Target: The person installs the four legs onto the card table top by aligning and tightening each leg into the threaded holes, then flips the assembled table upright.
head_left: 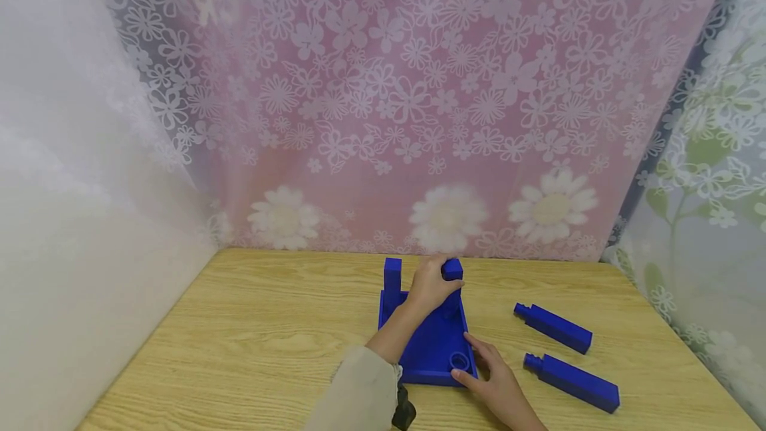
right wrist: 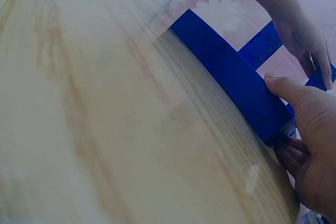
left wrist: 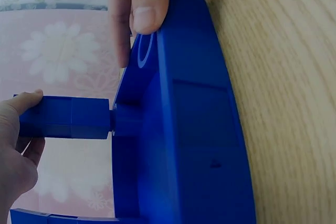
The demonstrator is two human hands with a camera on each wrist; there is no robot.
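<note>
A shallow blue tray-like base (head_left: 426, 344) with raised edges lies on the table. One square blue post (head_left: 392, 278) stands upright at its far left corner. At the far right corner my left hand (head_left: 429, 285) grips the top of a second blue post (left wrist: 89, 118) between thumb and fingers. In the left wrist view, this post's narrow neck meets the round socket (left wrist: 126, 119), with a little of the neck showing. My right hand (head_left: 493, 378) holds the base's near right corner, thumb on the rim beside a round socket (head_left: 459, 361).
Two loose blue posts with narrow ridged ends, a farther one (head_left: 556, 328) and a nearer one (head_left: 574, 383), lie on the wooden table (head_left: 257, 331) right of the base. A pink flowered curtain (head_left: 383, 118) hangs behind the table, with pale sheeting at both sides.
</note>
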